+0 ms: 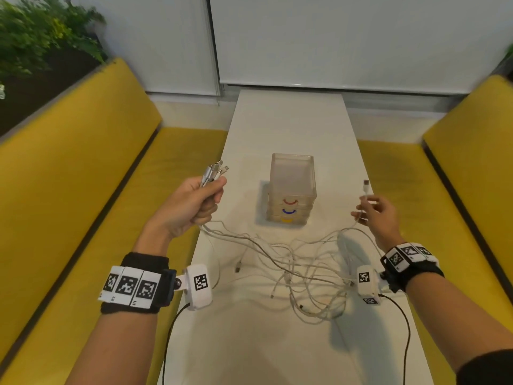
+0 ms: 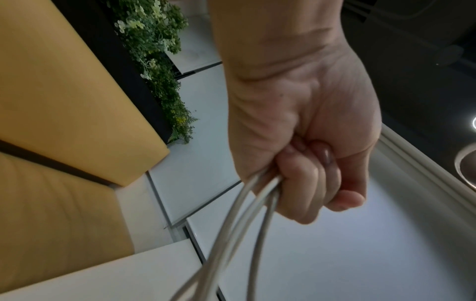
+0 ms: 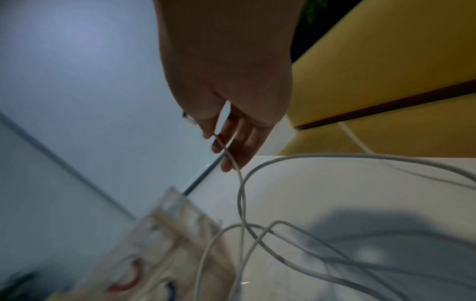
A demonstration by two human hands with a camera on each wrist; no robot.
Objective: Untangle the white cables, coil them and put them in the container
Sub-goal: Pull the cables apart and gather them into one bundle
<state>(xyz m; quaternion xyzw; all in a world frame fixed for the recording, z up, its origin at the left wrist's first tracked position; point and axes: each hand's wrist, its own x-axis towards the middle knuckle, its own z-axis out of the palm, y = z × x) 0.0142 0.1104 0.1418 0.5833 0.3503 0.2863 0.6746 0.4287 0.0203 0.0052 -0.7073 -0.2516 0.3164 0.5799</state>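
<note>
The worktop point(image 1: 288, 120) carries the clear container point(image 1: 292, 187), with the tangled white cables point(image 1: 305, 270) nearer. The left hand point(image 1: 194, 204) fists several plug ends, likely as an anchor; the right hand point(image 1: 374, 212) pinches one cable's end to draw it free

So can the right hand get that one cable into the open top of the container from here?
Probably not yet. The right hand pinches one cable end beside the container, whose top is open, but the cable runs down into the tangle on the table.
</note>
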